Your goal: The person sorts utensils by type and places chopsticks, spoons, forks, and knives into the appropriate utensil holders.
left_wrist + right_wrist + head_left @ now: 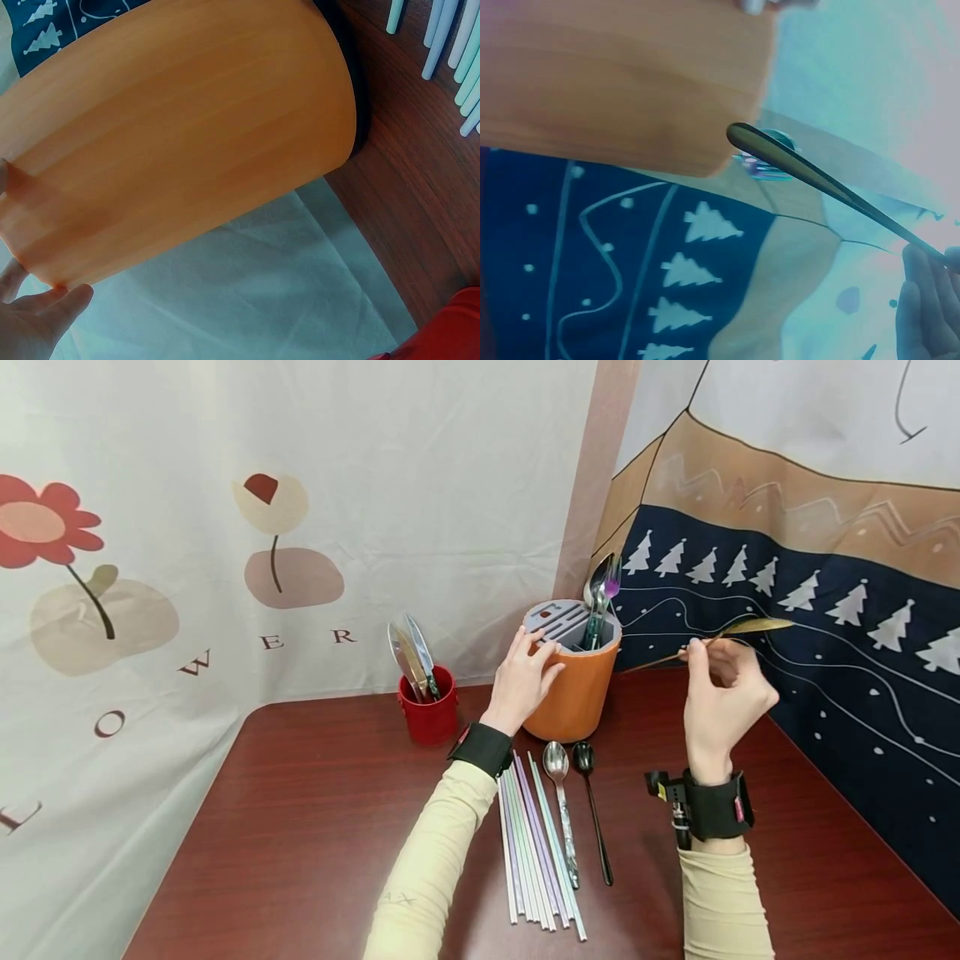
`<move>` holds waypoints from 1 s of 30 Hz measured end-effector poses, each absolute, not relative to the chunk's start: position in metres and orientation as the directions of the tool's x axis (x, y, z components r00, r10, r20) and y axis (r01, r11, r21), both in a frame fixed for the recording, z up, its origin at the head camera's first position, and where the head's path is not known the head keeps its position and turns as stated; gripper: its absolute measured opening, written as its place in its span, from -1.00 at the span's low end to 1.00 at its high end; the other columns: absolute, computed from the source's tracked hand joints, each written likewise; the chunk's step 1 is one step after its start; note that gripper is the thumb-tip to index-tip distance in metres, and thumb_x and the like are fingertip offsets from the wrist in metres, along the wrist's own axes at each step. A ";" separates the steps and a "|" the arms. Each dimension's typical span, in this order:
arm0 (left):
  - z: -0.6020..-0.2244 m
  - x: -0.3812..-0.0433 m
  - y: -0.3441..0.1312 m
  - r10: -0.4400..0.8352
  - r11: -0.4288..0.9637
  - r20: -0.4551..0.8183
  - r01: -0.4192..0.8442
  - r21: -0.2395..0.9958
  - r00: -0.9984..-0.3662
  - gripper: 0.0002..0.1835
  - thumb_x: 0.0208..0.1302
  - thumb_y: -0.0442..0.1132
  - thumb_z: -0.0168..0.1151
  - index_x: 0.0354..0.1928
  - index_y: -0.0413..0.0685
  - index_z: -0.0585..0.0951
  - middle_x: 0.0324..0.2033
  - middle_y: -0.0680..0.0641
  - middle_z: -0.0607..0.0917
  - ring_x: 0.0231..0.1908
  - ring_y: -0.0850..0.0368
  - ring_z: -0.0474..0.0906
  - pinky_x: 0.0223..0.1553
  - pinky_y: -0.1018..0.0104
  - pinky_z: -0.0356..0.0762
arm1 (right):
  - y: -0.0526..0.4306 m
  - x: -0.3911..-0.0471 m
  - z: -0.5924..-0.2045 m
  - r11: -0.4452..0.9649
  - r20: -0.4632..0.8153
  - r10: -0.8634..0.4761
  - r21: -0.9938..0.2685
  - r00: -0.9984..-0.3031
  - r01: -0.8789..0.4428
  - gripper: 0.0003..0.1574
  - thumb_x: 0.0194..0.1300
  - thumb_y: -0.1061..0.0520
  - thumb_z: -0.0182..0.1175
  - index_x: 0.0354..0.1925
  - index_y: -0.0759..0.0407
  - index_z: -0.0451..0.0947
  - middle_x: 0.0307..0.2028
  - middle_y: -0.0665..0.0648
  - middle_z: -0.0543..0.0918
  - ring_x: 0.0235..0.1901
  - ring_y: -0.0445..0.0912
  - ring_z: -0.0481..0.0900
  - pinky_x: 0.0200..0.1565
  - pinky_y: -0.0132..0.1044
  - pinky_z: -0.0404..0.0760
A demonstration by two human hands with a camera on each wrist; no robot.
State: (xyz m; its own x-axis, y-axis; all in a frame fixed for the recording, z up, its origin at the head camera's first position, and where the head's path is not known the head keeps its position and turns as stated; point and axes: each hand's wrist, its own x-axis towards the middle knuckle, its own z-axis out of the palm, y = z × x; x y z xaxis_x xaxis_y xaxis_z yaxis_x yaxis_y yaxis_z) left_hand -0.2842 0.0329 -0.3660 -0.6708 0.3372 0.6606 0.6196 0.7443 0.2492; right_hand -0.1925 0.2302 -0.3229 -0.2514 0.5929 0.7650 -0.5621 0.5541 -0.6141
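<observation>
My left hand (pixel 521 681) rests at the rim of an orange cutlery holder (pixel 573 693), its fingers spread against the near left side. The holder has a grey slotted top (pixel 558 620), and a spoon (pixel 598 578) and a purple-tined fork (pixel 612 578) stand in its open section. To the right of the holder, my right hand (pixel 723 693) pinches a gold utensil (pixel 757 626) in the air. The utensil's thin handle end (pixel 780 159) points left toward the holder; its broader end is seen nearly edge-on, so its kind is unclear.
A red cup (pixel 430 714) with several knives (pixel 416 660) stands left of the holder. In front lie several pastel chopsticks (pixel 532 852), a silver spoon (pixel 561 802) and a black spoon (pixel 594 802). Patterned cloth (pixel 847 677) hangs behind and along the right.
</observation>
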 end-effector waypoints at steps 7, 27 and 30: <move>-0.365 -0.284 0.033 0.338 0.740 0.659 0.622 0.254 -0.672 -0.71 0.30 0.00 0.17 -0.04 0.05 0.60 0.20 -0.17 0.51 0.36 -0.17 0.27 0.12 0.13 0.54 | 0.227 -0.201 -0.298 0.509 0.728 0.654 -0.625 -0.206 -0.592 -0.81 0.13 0.05 0.36 -0.38 0.16 0.66 -0.47 -0.24 0.70 -0.48 -0.42 0.65 -0.28 -0.55 0.56; -0.366 -0.284 0.034 0.338 0.743 0.662 0.621 0.249 -0.669 -0.72 0.30 0.00 0.16 -0.05 0.05 0.60 0.19 -0.18 0.51 0.36 -0.19 0.28 0.10 0.12 0.56 | 0.224 -0.259 -0.300 0.605 0.784 0.479 -0.621 -0.396 -0.498 -0.54 0.24 -0.01 0.25 -0.27 0.44 0.60 -0.32 0.36 0.72 -0.45 -0.70 0.43 -0.26 -0.70 0.43; -0.366 -0.284 0.034 0.338 0.745 0.662 0.620 0.246 -0.669 -0.72 0.30 0.00 0.16 -0.04 0.06 0.60 0.19 -0.17 0.51 0.36 -0.18 0.27 0.11 0.12 0.55 | 0.223 -0.267 -0.304 0.622 0.771 0.453 -0.633 -0.447 -0.461 -0.58 0.24 0.02 0.25 -0.25 0.43 0.60 -0.29 0.35 0.72 -0.45 -0.70 0.39 -0.28 -0.73 0.39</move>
State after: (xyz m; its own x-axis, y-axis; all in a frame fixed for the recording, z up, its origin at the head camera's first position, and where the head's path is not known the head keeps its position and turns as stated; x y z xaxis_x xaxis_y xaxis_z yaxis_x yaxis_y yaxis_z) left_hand -0.2835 0.0342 -0.3655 -0.6688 0.3383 0.6620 0.6204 0.7446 0.2464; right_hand -0.2674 0.2233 -0.3037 -0.4466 0.4532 0.7715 -0.4611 0.6223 -0.6325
